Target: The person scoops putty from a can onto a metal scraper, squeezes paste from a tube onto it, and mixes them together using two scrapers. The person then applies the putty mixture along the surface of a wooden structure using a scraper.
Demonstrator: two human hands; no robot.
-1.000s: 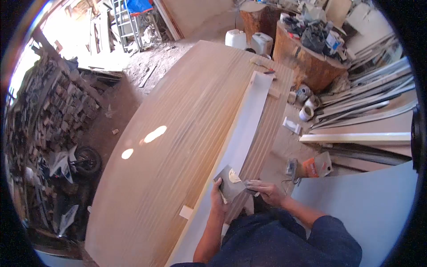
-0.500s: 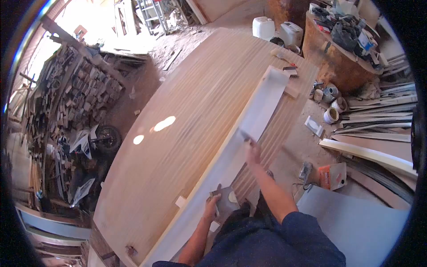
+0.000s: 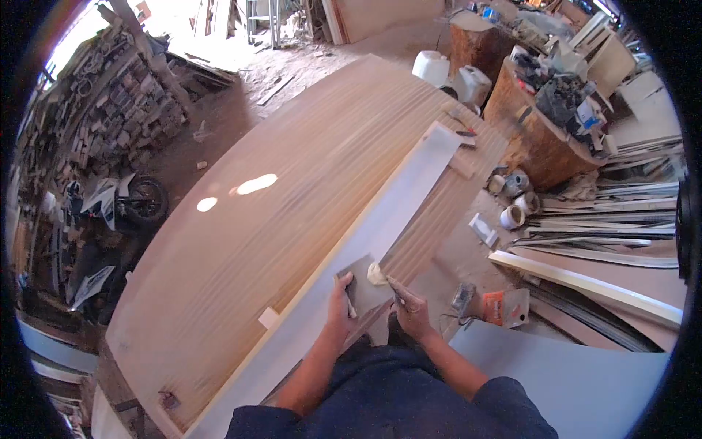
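My left hand point(image 3: 339, 306) is closed on the near edge of a flat grey plate point(image 3: 358, 281), thumb on top. A blob of cream-coloured putty point(image 3: 376, 274) sits at the plate's right corner. My right hand point(image 3: 412, 313) grips a putty knife, mostly covered by my fingers; its tip is beside the putty, and I cannot make out whether they touch. Below the plate runs a long white board point(image 3: 409, 199) with a pale yellow edge, lying diagonally on a large curved wooden tabletop point(image 3: 241, 256).
Small wood blocks point(image 3: 269, 317) lie against the long board. To the right on the floor are cans point(image 3: 512, 216), an orange-and-white bag point(image 3: 504, 307), a grey sheet point(image 3: 534, 380) and stacked strips point(image 3: 607, 223). A motorbike point(image 3: 121, 201) and a woodpile point(image 3: 139, 102) stand left.
My right hand has come back from over the long white board to the putty on the plate. The plate stays in my left hand, and the view has shifted slightly.
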